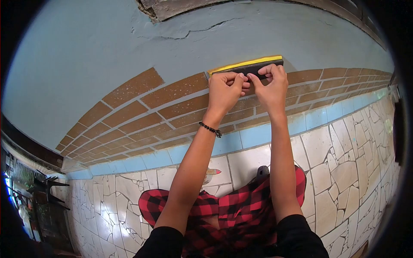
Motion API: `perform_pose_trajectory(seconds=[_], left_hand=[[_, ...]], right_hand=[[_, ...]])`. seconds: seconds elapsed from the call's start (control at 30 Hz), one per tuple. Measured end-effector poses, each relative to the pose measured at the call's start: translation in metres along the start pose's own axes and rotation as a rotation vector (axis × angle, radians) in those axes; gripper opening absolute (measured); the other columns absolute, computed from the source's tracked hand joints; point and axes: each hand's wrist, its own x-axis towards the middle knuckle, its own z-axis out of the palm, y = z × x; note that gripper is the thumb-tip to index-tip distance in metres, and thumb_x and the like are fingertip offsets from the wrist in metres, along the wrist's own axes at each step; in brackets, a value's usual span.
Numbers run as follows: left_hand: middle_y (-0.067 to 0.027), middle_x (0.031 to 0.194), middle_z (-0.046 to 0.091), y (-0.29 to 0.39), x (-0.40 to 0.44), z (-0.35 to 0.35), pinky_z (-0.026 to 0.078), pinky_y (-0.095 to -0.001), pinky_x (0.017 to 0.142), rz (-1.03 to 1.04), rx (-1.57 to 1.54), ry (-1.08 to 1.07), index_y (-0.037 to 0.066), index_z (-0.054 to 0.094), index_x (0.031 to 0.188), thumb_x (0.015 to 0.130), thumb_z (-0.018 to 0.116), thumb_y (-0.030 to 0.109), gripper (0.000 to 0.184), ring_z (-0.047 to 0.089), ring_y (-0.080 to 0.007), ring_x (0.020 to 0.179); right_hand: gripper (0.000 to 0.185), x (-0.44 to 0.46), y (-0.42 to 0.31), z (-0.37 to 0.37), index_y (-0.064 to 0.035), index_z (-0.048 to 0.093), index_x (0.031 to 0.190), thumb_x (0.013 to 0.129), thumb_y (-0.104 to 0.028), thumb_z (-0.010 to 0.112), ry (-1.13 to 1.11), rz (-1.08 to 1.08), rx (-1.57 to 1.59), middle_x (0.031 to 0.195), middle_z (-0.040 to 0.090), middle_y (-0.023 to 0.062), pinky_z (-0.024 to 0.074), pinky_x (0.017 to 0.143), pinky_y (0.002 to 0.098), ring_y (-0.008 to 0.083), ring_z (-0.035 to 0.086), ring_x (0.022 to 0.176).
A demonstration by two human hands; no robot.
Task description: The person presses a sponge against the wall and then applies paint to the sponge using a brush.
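Black-and-yellow strip (pixel 246 69) lies against the wall (pixel 99 51), right hand (pixel 223 92) and left hand (pixel 273 90) pinching its lower edge, adjustment seemingly calling for even pressure.

From here I see a grey-blue plaster wall (pixel 99 51) with a long crack (pixel 193 33), brown brick-pattern blocks (pixel 129 87) across its lower part, and a light-blue tile skirting (pixel 223 142). Below lies a pale crazy-paving floor (pixel 327 185); light glares off its left side, near a dark chair (pixel 49 187).
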Motion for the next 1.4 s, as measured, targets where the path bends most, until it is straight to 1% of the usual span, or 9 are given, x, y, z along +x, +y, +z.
perform_pose_trajectory(seconds=[0.17, 0.27, 0.37, 0.67, 0.77, 0.87, 1.07, 1.17, 1.4], left_hand=[[-0.0147, 0.092, 0.080, -0.001, -0.004, -0.001, 0.065, -0.0294, 0.071, -0.003, -0.034, -0.031, -0.009, 0.079, 0.104, 0.109, 0.064, 0.015, 0.028, 0.079, -0.0188, 0.081], [-0.0149, 0.093, 0.080, -0.001, -0.006, -0.001, 0.065, -0.0293, 0.072, 0.018, 0.019, -0.037, -0.009, 0.079, 0.105, 0.109, 0.064, 0.015, 0.029, 0.079, -0.0188, 0.082], [-0.0146, 0.093, 0.080, 0.000, -0.003, -0.002, 0.065, -0.0292, 0.073, 0.007, 0.006, -0.041, -0.009, 0.079, 0.106, 0.109, 0.064, 0.016, 0.029, 0.079, -0.0183, 0.082], [-0.0140, 0.094, 0.080, -0.001, -0.002, -0.002, 0.065, -0.0287, 0.073, 0.006, 0.006, -0.050, -0.008, 0.079, 0.107, 0.111, 0.062, 0.016, 0.029, 0.079, -0.0177, 0.084], [-0.0140, 0.095, 0.080, 0.002, -0.005, -0.001, 0.065, -0.0284, 0.074, -0.016, 0.006, -0.037, -0.008, 0.079, 0.107, 0.111, 0.062, 0.016, 0.030, 0.079, -0.0176, 0.085], [-0.0141, 0.095, 0.080, -0.002, -0.005, -0.003, 0.065, -0.0284, 0.074, 0.013, 0.009, -0.056, -0.008, 0.079, 0.108, 0.110, 0.062, 0.016, 0.029, 0.079, -0.0176, 0.084], [-0.0143, 0.096, 0.081, 0.000, -0.004, -0.004, 0.065, -0.0291, 0.075, 0.005, 0.043, -0.052, -0.008, 0.079, 0.109, 0.110, 0.062, 0.016, 0.030, 0.079, -0.0179, 0.085], [-0.0145, 0.096, 0.081, 0.002, -0.003, -0.001, 0.065, -0.0291, 0.074, -0.020, 0.026, -0.031, -0.008, 0.079, 0.109, 0.111, 0.062, 0.017, 0.030, 0.079, -0.0181, 0.085], [-0.0155, 0.096, 0.081, -0.001, -0.004, -0.003, 0.065, -0.0293, 0.074, 0.009, 0.040, -0.052, -0.009, 0.078, 0.110, 0.111, 0.062, 0.017, 0.030, 0.080, -0.0195, 0.085]], right_hand=[[0.030, -0.002, 0.002, -0.005, -0.0044, 0.069, 0.089, 0.077, -0.014, 0.094, 0.012, -0.046, 0.025, 0.093, 0.062, 0.0071, 0.0510, 0.082, 0.0388, 0.0247, 0.059, 0.092], [0.031, 0.001, 0.002, -0.006, -0.0041, 0.068, 0.087, 0.076, -0.014, 0.095, 0.008, -0.021, 0.056, 0.091, 0.061, 0.0065, 0.0511, 0.079, 0.0372, 0.0236, 0.059, 0.088], [0.032, 0.006, 0.006, -0.005, -0.0040, 0.068, 0.086, 0.074, -0.014, 0.096, -0.003, -0.032, 0.062, 0.090, 0.061, 0.0061, 0.0509, 0.078, 0.0364, 0.0229, 0.058, 0.086], [0.031, 0.004, 0.005, -0.003, -0.0042, 0.069, 0.087, 0.075, -0.014, 0.096, 0.027, -0.051, 0.059, 0.089, 0.060, 0.0071, 0.0510, 0.080, 0.0372, 0.0236, 0.058, 0.090], [0.031, 0.002, 0.005, -0.004, -0.0043, 0.070, 0.088, 0.075, -0.015, 0.095, 0.026, -0.062, 0.054, 0.090, 0.060, 0.0068, 0.0512, 0.080, 0.0374, 0.0235, 0.058, 0.089], [0.030, 0.000, 0.004, -0.006, -0.0043, 0.071, 0.088, 0.075, -0.015, 0.096, 0.027, -0.060, 0.055, 0.089, 0.060, 0.0064, 0.0515, 0.079, 0.0376, 0.0232, 0.058, 0.088], [0.028, 0.000, 0.003, -0.001, -0.0044, 0.072, 0.085, 0.075, -0.015, 0.096, 0.064, -0.037, 0.071, 0.088, 0.061, 0.0063, 0.0518, 0.078, 0.0380, 0.0235, 0.059, 0.087], [0.028, -0.001, 0.002, -0.001, -0.0048, 0.072, 0.085, 0.075, -0.015, 0.096, 0.073, -0.023, 0.051, 0.089, 0.062, 0.0062, 0.0519, 0.078, 0.0381, 0.0237, 0.059, 0.088], [0.025, -0.002, 0.000, 0.000, -0.0053, 0.074, 0.087, 0.075, -0.014, 0.095, 0.075, -0.037, 0.048, 0.089, 0.062, 0.0063, 0.0521, 0.080, 0.0390, 0.0240, 0.059, 0.091]])
